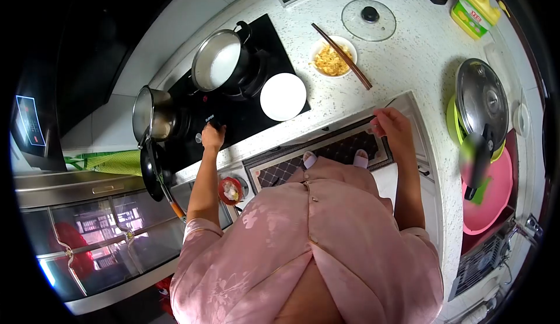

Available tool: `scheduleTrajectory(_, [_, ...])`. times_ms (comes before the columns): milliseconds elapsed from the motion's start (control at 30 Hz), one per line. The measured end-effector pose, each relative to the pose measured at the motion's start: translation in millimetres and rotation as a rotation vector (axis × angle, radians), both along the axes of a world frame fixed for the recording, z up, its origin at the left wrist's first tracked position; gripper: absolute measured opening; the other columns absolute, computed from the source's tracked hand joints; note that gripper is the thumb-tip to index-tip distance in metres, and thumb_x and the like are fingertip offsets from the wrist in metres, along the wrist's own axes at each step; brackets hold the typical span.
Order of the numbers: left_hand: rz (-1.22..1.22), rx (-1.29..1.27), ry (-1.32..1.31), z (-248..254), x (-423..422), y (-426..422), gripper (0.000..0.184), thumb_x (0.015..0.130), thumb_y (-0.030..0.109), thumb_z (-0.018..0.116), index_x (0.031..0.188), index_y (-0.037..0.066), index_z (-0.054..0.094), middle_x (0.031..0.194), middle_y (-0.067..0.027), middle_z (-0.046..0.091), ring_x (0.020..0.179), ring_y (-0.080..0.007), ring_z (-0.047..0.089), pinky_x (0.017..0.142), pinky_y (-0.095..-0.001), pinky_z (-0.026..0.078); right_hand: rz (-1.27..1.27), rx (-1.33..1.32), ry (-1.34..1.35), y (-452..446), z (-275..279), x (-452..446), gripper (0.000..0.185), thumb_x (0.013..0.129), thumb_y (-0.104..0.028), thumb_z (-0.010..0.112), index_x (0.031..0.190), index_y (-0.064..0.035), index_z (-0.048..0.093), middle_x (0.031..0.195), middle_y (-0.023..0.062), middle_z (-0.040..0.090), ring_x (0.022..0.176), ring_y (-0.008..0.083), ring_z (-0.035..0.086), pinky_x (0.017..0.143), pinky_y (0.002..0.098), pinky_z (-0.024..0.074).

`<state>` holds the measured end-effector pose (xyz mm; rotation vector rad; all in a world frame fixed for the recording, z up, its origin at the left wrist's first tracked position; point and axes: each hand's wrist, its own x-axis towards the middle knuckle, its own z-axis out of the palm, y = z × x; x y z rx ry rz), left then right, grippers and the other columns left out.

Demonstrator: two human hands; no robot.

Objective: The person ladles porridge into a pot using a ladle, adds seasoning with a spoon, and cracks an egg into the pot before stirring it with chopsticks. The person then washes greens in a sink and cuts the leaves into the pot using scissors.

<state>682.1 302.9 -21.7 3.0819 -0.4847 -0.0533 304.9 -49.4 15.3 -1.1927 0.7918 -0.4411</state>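
My left hand (pixel 213 137) reaches to the front of the black glass stove (pixel 175 162), its fingers closed around a black stove knob (pixel 216 124). A silver knob (pixel 198 138) sits just beside it. On the stove stand a steel pot (pixel 201 61) with whitish contents and a second steel pot (pixel 143 114) farther left. A white plate (pixel 283 96) lies at the stove's right edge. My right hand (pixel 394 128) hangs in front of the counter edge, loosely bent and apart from things, with nothing visible in it.
A bowl of yellow food (pixel 331 64) with chopsticks (pixel 350 61) across it and a glass lid (pixel 368 19) lie on the counter (pixel 408 50). At right are a steel lid (pixel 481 99), a pink basin (pixel 496 207) and a yellow jug (pixel 473 12). A wok (pixel 150 172) hangs at left.
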Motion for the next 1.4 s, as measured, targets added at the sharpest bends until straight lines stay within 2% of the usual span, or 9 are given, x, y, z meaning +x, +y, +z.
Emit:
scheduleTrajectory(67, [-0.093,0.012,0.018,4.5,-0.9,2.0,0.039,0.073,0.033,0.068,0.094,0.002,0.057,0.094,-0.0199,0.061,0.092,-0.0357,0.058,0.079,-0.0422,0.046,0.007,0.010,-0.002,1.5,-4.5,-4.3,0.019,0.089,-0.019,0.053,0.095,-0.0025,0.061,0.075,0.0024,0.061,0.062,0.0067,0.055,0.056,0.0195,0.0427])
scheduleTrajectory(300, [-0.124,0.033,0.048,5.6,3.5,2.3,0.038,0.069,0.026,0.072,0.094,0.002,0.058,0.096,-0.0190,0.061,0.094,-0.0345,0.057,0.081,-0.0411,0.046,0.023,-0.022,0.064,2.6,-13.7,-13.9,0.020,0.089,-0.020,0.054,0.095,-0.0023,0.060,0.075,0.0031,0.061,0.062,0.0075,0.056,0.056,0.0199,0.0434])
scheduleTrajectory(733, [-0.109,-0.008,0.021,-4.2,4.8,8.0,0.034,0.071,0.028,0.070,0.092,0.003,0.057,0.090,-0.0180,0.063,0.090,-0.0352,0.059,0.078,-0.0427,0.047,0.026,-0.058,0.058,8.2,-15.8,-13.6,0.019,0.089,-0.019,0.054,0.095,-0.0025,0.060,0.074,0.0025,0.061,0.062,0.0064,0.054,0.056,0.0193,0.0424])
scheduleTrajectory(867, [-0.141,0.008,0.093,0.0,3.8,6.4,0.035,0.072,0.028,0.069,0.093,0.003,0.057,0.090,-0.0184,0.063,0.089,-0.0360,0.059,0.078,-0.0430,0.047,0.046,-0.075,0.080,11.7,-15.2,-14.8,0.020,0.088,-0.020,0.053,0.095,-0.0029,0.060,0.076,0.0028,0.061,0.064,0.0064,0.054,0.057,0.0199,0.0428])
scheduleTrajectory(967, [-0.119,0.004,0.040,4.4,-1.5,2.9,0.036,0.072,0.029,0.069,0.093,0.003,0.056,0.090,-0.0189,0.062,0.089,-0.0364,0.059,0.077,-0.0432,0.047,-0.001,-0.047,0.053,14.8,-18.1,-15.7,0.021,0.086,-0.021,0.056,0.090,-0.0004,0.060,0.073,0.0049,0.061,0.063,0.0093,0.056,0.058,0.0223,0.0448])
scheduleTrajectory(1200, [-0.081,0.026,0.054,7.2,-2.4,2.3,0.038,0.072,0.030,0.068,0.097,0.004,0.056,0.093,-0.0198,0.062,0.090,-0.0365,0.059,0.078,-0.0432,0.047,-0.003,-0.061,0.068,16.1,-26.7,-22.4,0.021,0.086,-0.020,0.055,0.090,0.0002,0.060,0.073,0.0055,0.061,0.062,0.0093,0.056,0.059,0.0227,0.0458])
scheduleTrajectory(1267, [-0.082,0.027,0.059,6.1,-0.4,2.5,0.039,0.072,0.030,0.068,0.099,0.004,0.056,0.093,-0.0197,0.063,0.090,-0.0366,0.059,0.078,-0.0430,0.047,0.047,-0.124,0.067,14.9,-33.8,-24.8,0.019,0.088,-0.019,0.052,0.095,-0.0032,0.060,0.076,0.0021,0.060,0.063,0.0068,0.054,0.057,0.0204,0.0431])
scheduleTrajectory(1400, [-0.097,0.043,0.063,0.9,4.7,6.7,0.038,0.073,0.030,0.067,0.099,0.005,0.056,0.093,-0.0195,0.063,0.090,-0.0362,0.059,0.076,-0.0426,0.048,0.046,-0.148,0.092,15.2,-32.4,-23.4,0.019,0.088,-0.018,0.051,0.095,-0.0028,0.060,0.075,0.0023,0.060,0.063,0.0070,0.054,0.057,0.0205,0.0432])
